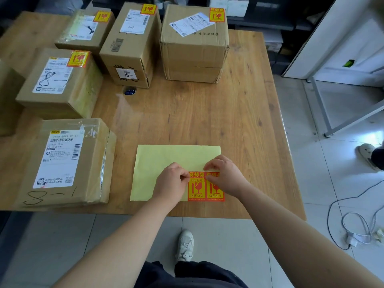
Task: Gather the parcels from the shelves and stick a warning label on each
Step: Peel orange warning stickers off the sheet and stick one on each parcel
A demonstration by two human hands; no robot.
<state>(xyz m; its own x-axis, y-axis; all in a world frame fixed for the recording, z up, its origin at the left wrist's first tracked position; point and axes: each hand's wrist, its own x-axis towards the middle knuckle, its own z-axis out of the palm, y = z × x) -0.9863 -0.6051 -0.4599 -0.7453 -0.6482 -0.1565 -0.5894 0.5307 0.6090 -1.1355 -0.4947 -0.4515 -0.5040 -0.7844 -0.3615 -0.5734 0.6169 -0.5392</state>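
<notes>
A pale yellow backing sheet (166, 159) lies near the table's front edge with two red-and-yellow warning labels at its lower right. My left hand (171, 181) pinches the top left corner of the left label (197, 189). My right hand (225, 175) presses on the top of the right label (216, 191) and the sheet. Several cardboard parcels stand on the table. The nearest parcel (68, 163), marked 8-1, shows no warning label. The parcels behind it (60, 80), (85, 28), (131, 42), (195, 42) each carry one on top.
A small blue round object (129, 91) lies between the parcels. The wooden table (239, 113) has bare surface at centre and right. On the floor to the right are white cables (353, 225), a white metal frame (324, 109), and another person's shoe (366, 151).
</notes>
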